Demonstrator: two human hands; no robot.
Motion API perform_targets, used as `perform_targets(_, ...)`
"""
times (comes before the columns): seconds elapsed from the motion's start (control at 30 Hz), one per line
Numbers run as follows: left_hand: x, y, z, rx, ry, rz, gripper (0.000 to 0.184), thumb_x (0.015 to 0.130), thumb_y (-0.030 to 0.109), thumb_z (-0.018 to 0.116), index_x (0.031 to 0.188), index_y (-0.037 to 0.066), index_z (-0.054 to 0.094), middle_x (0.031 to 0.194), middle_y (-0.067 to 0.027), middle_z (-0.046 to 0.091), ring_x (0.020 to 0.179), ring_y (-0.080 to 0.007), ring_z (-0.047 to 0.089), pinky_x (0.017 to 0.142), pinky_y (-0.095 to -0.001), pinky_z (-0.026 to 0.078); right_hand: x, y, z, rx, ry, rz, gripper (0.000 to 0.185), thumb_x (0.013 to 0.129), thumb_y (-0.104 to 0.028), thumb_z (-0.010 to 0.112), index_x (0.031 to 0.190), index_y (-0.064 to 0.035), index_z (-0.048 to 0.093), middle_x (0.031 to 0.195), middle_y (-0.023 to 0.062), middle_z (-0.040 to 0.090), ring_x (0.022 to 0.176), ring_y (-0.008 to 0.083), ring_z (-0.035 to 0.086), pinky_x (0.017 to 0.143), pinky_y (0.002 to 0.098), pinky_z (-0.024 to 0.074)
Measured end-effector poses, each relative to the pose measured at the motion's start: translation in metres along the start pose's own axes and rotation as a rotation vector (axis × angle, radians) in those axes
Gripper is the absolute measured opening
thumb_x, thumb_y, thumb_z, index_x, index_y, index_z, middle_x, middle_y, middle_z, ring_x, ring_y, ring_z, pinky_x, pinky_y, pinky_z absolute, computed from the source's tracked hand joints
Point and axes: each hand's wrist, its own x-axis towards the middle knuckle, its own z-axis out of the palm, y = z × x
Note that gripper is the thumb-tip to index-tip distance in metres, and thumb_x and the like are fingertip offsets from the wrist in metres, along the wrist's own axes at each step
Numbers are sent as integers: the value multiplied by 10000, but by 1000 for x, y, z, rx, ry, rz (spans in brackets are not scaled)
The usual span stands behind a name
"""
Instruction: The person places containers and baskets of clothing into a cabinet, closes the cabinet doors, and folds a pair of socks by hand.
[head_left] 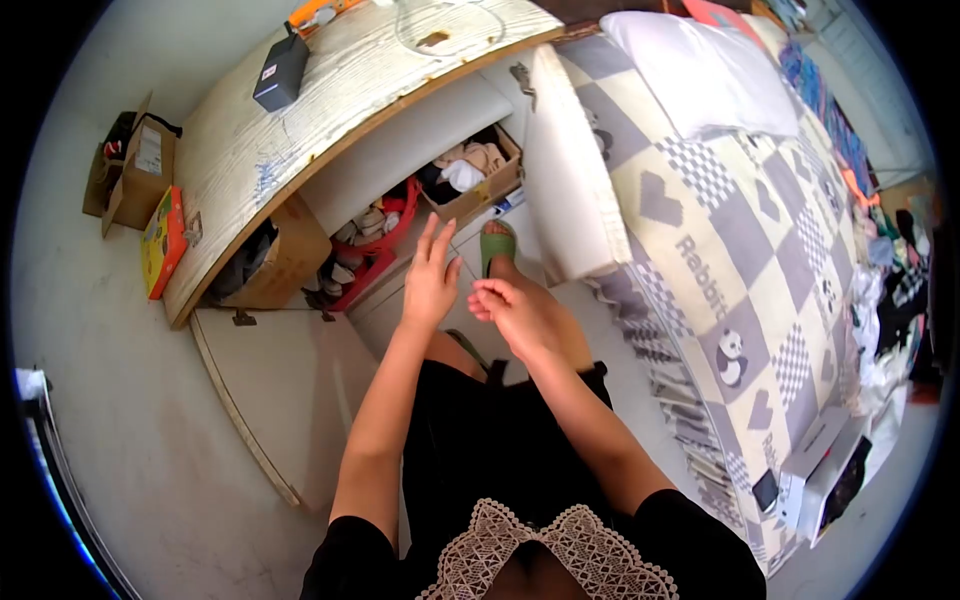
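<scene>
My left hand (430,285) is raised in front of the open cabinet (410,125), its fingers stretched out and nothing in them. Close beside it, my right hand (510,315) is held with fingers loosely bent and apart, and no object shows in it. The hands do not touch. Beyond them in the cabinet stand a cardboard box (505,178) of folded cloth items, a red basket (400,222) with bundled items, and a larger cardboard box (285,262) with dark contents. A lower red container (365,280) holds dark and pale items, too small to name.
Both cabinet doors stand open: the left door (290,390) and the right door (570,170). A dark box (282,72) sits on the cabinet top. At right is a bed (720,270) with a pillow (700,75). My green slipper (497,240) is near the cabinet.
</scene>
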Motion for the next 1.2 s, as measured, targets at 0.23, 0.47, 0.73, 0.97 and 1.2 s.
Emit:
perform_targets(0.23,-39,120,5,-142,-67,190,314,883,164,526,1195,135,544,1315,-84,467,998,-325,580,773,-394,501,-70,-33,-23,140,228,-355,180,890,-67,481,1015,12,584,894,54,606,825,123,573,720,267,477)
perform_targets(0.47,-65,222,24,-210,-247,415,274,861,109,557,1132,123,596,1314,-85,473,902,-310,614,729,-381,506,-176,-66,-117,240,456,-532,165,886,-69,508,1001,8,598,849,85,632,737,117,594,655,242,493)
perform_targets(0.73,-89,289,68,-285,-518,537,266,837,69,579,1100,96,613,1285,-93,500,874,-291,626,757,-355,503,-399,-65,-374,301,1529,-936,97,858,-72,537,934,-91,594,833,28,610,733,116,563,587,245,463)
perform_targets(0.97,-105,310,93,-294,-659,559,274,834,65,577,1105,87,607,1291,-116,488,919,-311,616,787,-376,492,-610,-84,-465,532,2702,-202,783,677,-406,739,1251,-25,366,1186,236,403,1052,404,459,858,479,435)
perform_targets(1.2,-113,285,92,-279,-701,551,281,829,58,573,1108,77,602,1282,-118,495,830,-292,620,778,-343,486,-667,-34,-533,1005,1675,-727,703,741,-358,697,1282,-108,324,1267,192,381,1072,412,472,725,545,530)
